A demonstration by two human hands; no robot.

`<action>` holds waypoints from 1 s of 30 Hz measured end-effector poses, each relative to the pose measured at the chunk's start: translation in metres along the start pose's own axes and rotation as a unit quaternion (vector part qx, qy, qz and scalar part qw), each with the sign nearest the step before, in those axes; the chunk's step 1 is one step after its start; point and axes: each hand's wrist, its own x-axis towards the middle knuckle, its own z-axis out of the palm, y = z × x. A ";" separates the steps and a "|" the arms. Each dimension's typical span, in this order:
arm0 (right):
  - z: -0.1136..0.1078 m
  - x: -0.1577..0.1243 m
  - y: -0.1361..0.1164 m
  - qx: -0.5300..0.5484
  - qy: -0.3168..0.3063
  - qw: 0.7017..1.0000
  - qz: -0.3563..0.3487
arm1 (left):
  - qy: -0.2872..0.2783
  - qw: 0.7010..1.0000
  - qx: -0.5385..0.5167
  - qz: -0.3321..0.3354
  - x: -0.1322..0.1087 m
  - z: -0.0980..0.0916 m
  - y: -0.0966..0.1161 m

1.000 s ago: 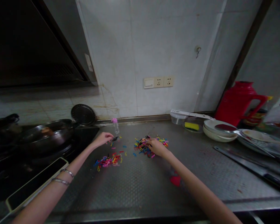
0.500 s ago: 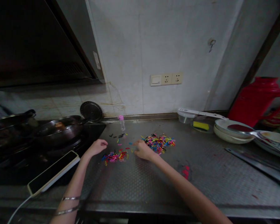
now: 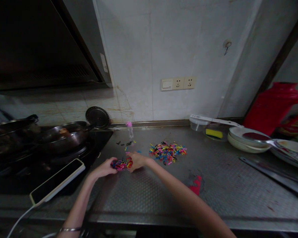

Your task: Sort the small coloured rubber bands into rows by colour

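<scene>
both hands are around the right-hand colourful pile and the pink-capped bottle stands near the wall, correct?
Not the right-hand pile: the head view shows the left hand and right hand around the left-hand pile. The pink-capped bottle stands near the wall.

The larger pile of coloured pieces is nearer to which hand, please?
Right: the right hand is left of the larger pile; the left hand is farther left, at the smaller pile.

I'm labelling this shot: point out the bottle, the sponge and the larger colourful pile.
Bottle (image 3: 131, 132): head view, clear body.
Sponge (image 3: 214, 133): head view, yellow part.
Larger pile (image 3: 167, 151): head view, its middle.
</scene>
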 end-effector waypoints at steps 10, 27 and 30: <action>-0.001 0.016 -0.022 -0.062 -0.024 0.998 0.023 | 0.021 0.998 0.043 0.044 0.010 0.012 0.029; -0.032 -0.004 0.035 0.059 0.122 0.987 0.082 | 0.073 0.989 -0.063 0.108 0.069 0.035 0.081; -0.065 -0.025 0.060 0.065 0.163 0.981 0.088 | 0.063 0.975 -0.130 0.169 0.095 0.042 0.108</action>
